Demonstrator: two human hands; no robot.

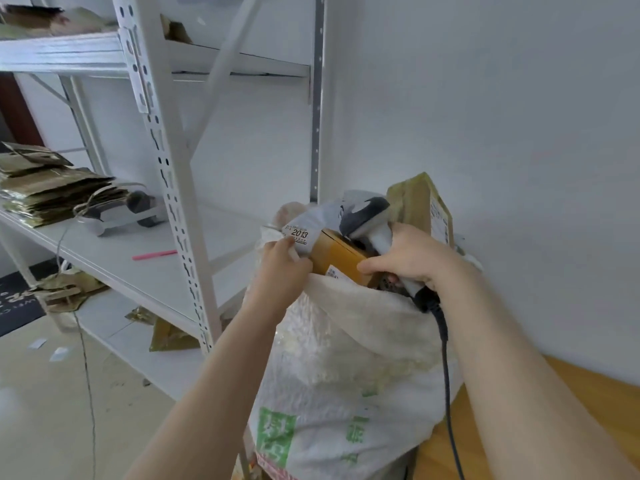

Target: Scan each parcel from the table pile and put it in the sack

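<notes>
Left hand (284, 261) is curled tight on the labelled corner of a grey mailer bag (323, 216), right at the sack's mouth. Can't tell if it's got the sack's rim pinched in there too. Right hand (412, 258) is wrapped round the handle of a barcode scanner (367, 216), head pointing up and away, with the thumb lying on a small brown cardboard box (341, 254). That box sits in the mouth of the white woven sack (346, 358), between the two hands and touching the mailer. A taller box (419, 202) pokes up out of the sack behind the scanner. The scanner's black cable (446, 375) hangs down over the sack's side. The sack stands just beside a wooden table (588, 410), bottom right. Off to the left there's a white metal shelf rack (173, 168) with a stack of flattened cardboard (52, 192) and a pink pen (154, 255).
</notes>
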